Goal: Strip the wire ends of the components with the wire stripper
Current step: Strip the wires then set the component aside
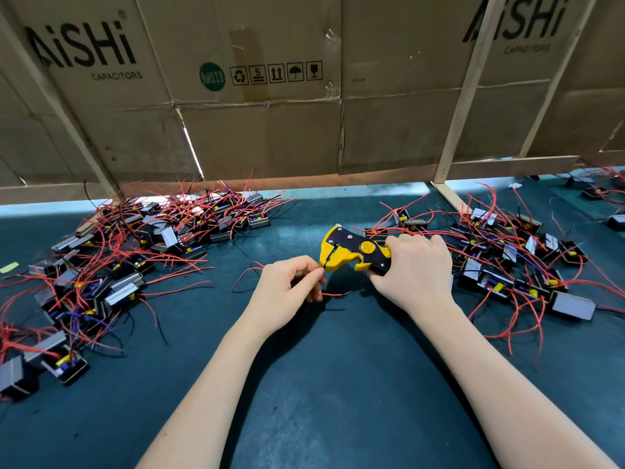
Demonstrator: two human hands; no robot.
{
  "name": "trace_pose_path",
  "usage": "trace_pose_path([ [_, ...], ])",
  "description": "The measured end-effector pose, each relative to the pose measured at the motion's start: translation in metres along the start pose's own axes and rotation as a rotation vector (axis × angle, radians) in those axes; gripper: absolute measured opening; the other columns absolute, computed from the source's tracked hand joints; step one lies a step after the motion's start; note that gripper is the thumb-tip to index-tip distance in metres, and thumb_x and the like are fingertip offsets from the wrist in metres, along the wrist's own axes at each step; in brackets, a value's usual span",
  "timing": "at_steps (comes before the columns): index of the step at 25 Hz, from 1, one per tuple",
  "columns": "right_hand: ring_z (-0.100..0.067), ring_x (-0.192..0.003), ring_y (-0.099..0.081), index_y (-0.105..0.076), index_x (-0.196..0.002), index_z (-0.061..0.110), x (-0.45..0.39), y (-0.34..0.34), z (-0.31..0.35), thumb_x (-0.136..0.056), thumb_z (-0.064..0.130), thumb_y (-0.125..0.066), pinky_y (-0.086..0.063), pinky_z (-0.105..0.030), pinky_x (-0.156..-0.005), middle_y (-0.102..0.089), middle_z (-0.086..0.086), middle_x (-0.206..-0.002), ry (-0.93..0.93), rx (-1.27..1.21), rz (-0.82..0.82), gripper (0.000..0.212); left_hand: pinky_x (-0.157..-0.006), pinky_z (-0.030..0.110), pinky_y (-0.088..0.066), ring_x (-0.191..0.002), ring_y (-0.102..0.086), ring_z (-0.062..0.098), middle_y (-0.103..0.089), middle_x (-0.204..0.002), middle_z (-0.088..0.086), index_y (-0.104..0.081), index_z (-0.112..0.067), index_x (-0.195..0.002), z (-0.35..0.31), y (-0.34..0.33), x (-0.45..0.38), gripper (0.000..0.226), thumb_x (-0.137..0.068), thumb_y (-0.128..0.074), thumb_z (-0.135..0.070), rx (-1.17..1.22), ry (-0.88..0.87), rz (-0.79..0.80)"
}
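My right hand [417, 269] grips the handles of a yellow and black wire stripper [351, 252], its jaws pointing left. My left hand [291, 289] pinches a red wire between thumb and forefinger right at the jaws. A second red wire end [333, 294] with a bare tip sticks out to the right below that hand. More red wire [245, 275] loops away to the left of the hand. The component these wires belong to is hidden behind my left hand.
A heap of black components with red wires [135, 252] covers the left of the dark green table [321, 384]. Another heap [507, 262] lies at the right. Cardboard boxes [263, 96] on a wooden frame wall off the back.
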State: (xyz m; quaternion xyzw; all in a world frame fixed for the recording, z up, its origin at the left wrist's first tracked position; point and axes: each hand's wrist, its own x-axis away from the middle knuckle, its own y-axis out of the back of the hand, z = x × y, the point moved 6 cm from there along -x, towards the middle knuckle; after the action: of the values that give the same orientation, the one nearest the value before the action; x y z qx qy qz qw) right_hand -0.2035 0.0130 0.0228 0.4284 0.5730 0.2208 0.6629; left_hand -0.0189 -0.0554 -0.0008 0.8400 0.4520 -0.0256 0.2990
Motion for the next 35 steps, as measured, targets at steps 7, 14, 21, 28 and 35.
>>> trace_pose_path([
  [7,-0.027,-0.08,-0.063,-0.051,-0.069,0.023,0.0,-0.013,-0.003,-0.078,0.067,-0.056,-0.027,-0.03,-0.061,-0.064,-0.001,-0.077,-0.081,-0.007,0.163,0.045,-0.065,0.025,-0.051,-0.06,-0.064,0.016,-0.067,-0.061,0.0,-0.066,-0.011,-0.078,-0.001,0.001,0.0,0.02,-0.096,-0.058,-0.011,-0.005,0.011,-0.01],
  [14,-0.03,-0.079,-0.064,-0.063,-0.074,0.02,-0.002,-0.009,-0.014,-0.077,0.067,-0.056,-0.03,-0.029,-0.06,-0.063,-0.002,-0.076,-0.215,0.005,0.134,0.047,-0.063,0.021,-0.049,-0.057,-0.061,0.011,-0.067,-0.061,0.002,-0.065,-0.013,-0.076,-0.002,0.003,0.002,0.022,-0.096,-0.058,-0.012,0.035,0.031,0.056],
  [21,-0.034,-0.087,-0.061,-0.066,-0.091,0.01,0.001,-0.003,-0.022,-0.069,0.054,-0.074,-0.037,-0.04,-0.076,-0.066,-0.009,-0.088,-0.2,-0.073,-0.061,0.05,-0.066,0.019,-0.049,-0.061,-0.062,0.006,-0.069,-0.066,0.0,-0.067,-0.014,-0.077,-0.004,0.003,0.004,0.019,-0.095,-0.061,-0.012,0.019,0.046,0.077],
  [28,-0.034,-0.09,-0.06,-0.065,-0.092,0.013,-0.002,-0.002,-0.032,-0.073,0.055,-0.069,-0.037,-0.04,-0.076,-0.066,-0.007,-0.089,-0.266,-0.154,-0.049,0.046,-0.078,0.006,-0.034,-0.097,-0.05,0.0,-0.055,-0.102,-0.009,-0.068,-0.023,-0.102,-0.016,0.035,0.006,0.027,-0.077,-0.063,-0.015,-0.298,-0.092,-0.091],
  [35,-0.035,-0.081,-0.06,-0.061,-0.078,0.015,-0.004,0.011,-0.045,-0.078,0.054,-0.069,-0.045,-0.042,-0.073,-0.058,-0.003,-0.075,-0.357,-0.3,-0.108,0.04,-0.082,0.035,-0.047,-0.098,-0.058,0.021,-0.058,-0.098,-0.006,-0.063,-0.022,-0.106,-0.001,0.031,0.006,0.026,-0.081,-0.067,-0.026,-0.725,0.044,0.067],
])
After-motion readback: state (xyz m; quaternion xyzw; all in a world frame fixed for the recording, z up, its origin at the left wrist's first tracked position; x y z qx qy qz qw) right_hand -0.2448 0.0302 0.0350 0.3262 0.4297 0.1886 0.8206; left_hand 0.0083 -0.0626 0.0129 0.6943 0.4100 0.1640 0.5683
